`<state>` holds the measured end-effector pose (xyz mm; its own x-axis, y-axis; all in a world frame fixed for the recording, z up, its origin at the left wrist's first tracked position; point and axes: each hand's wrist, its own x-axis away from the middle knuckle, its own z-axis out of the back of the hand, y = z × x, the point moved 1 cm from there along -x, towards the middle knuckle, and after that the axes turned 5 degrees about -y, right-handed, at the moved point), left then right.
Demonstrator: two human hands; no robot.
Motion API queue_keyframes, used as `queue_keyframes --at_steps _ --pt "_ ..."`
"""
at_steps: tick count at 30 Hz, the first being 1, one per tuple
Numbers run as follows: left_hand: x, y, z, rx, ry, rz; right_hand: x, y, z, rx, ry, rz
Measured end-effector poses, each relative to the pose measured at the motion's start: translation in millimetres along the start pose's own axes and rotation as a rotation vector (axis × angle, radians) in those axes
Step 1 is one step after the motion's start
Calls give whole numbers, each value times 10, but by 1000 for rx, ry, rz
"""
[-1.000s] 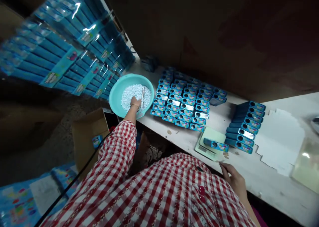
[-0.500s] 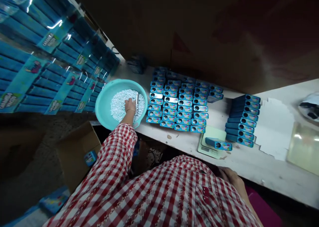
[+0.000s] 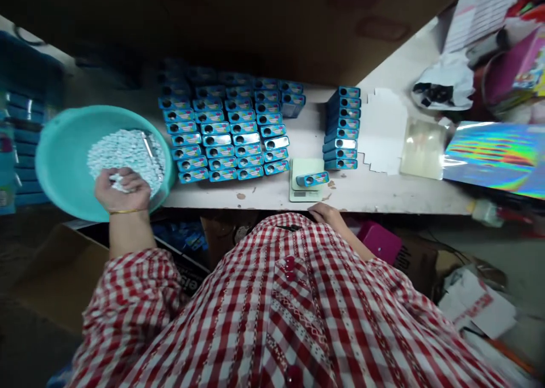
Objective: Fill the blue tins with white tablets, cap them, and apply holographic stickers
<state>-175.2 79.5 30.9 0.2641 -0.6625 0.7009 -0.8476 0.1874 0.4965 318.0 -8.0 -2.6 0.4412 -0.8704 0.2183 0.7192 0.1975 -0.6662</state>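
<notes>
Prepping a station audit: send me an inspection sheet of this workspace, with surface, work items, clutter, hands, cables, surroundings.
Surface: white table, brown worn patches near the front edge.
Work items: turquoise basin with small white pieces and a shiny rod; scale bearing one blue box; blue box rows left of it, another row right.
Clutter: white plastic bag and rainbow-shiny sheet, far right.
Hands: left hand curled around white pieces, over the basin; right hand at the table edge by the scale, grip unclear.
Cables: dark loop, far left, possibly a cable.
Surroundings: dark brown panel behind; magenta object below the edge.
</notes>
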Motion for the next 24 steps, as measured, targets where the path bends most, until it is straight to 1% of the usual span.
queue_keyframes --at_steps 1,2,3,5,7,8,9,11,13,15,17,21,24 --pt "132 -204 -122 52 -134 10 -56 -72 13 -31 2 62" --pt "260 -446 -238 62 -193 62 -126 -169 28 -64 2 131" --pt "380 -718 -346 56 -206 133 -206 -288 43 -90 3 201" --pt "585 -1301 -517 -1 -150 293 -372 -566 60 -94 -45 369" --pt "743 -1850 -616 -44 -83 408 -514 -827 46 12 -107 512" --pt "806 -2086 -640 -46 -61 439 -567 -928 27 107 -136 552" --pt "862 -2289 -651 -43 -62 471 -605 -999 1 209 -160 559" --pt "953 -2592 -647 -14 -103 559 -637 -1052 -55 389 -205 518" --pt "1018 -2770 -629 18 -126 618 -617 -1009 -92 491 -256 465" --pt "1061 -2868 -616 41 -114 631 -563 -915 -91 522 -297 454" --pt "1092 -2933 -623 56 -97 623 -496 -804 -50 500 -309 475" --pt "1146 -3060 -719 86 -75 613 -399 -565 80 322 -295 464" --pt "1159 -3152 -854 105 -115 591 -411 -366 193 90 -207 412"
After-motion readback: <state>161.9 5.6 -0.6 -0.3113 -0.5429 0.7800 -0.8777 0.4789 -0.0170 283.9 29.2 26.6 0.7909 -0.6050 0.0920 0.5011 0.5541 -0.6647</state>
